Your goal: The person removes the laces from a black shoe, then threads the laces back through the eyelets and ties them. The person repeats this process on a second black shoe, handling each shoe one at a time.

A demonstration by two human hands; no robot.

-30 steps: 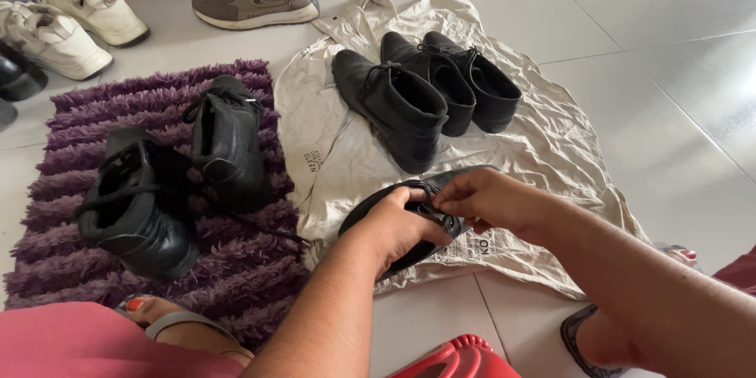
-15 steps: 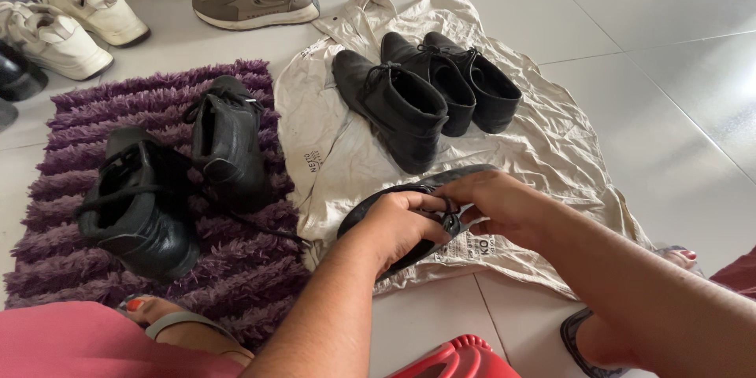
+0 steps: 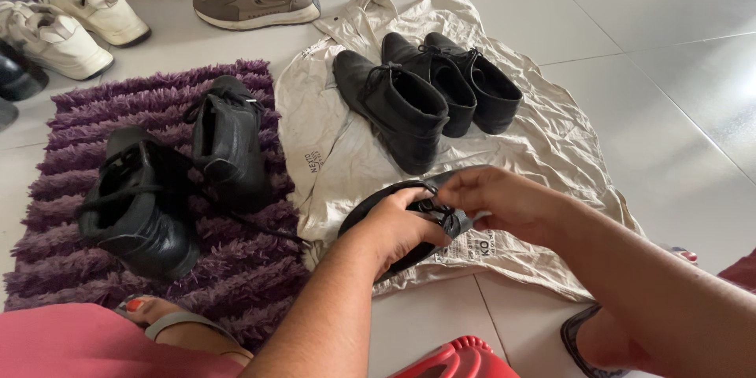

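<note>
Both hands work at one black lace-up shoe (image 3: 370, 213) that lies on its side at the near edge of the crumpled beige cloth (image 3: 543, 142) spread on the tiled floor (image 3: 677, 55). The left hand (image 3: 402, 224) is wrapped over the shoe's upper, steadying it, while the right hand (image 3: 492, 197) pinches the black lace (image 3: 441, 213) just beside it, fingers closed on the cord. The lacing looks unfinished: judging by the loose loops, this shoe is still being threaded or tied. Three black ankle boots (image 3: 429, 94) stand together near the far edge of the cloth, apparently dealt with. Two more black boots (image 3: 177, 173) wait on the purple shaggy rug (image 3: 236, 268) to the left, one with a lace trailing loose.
</note>
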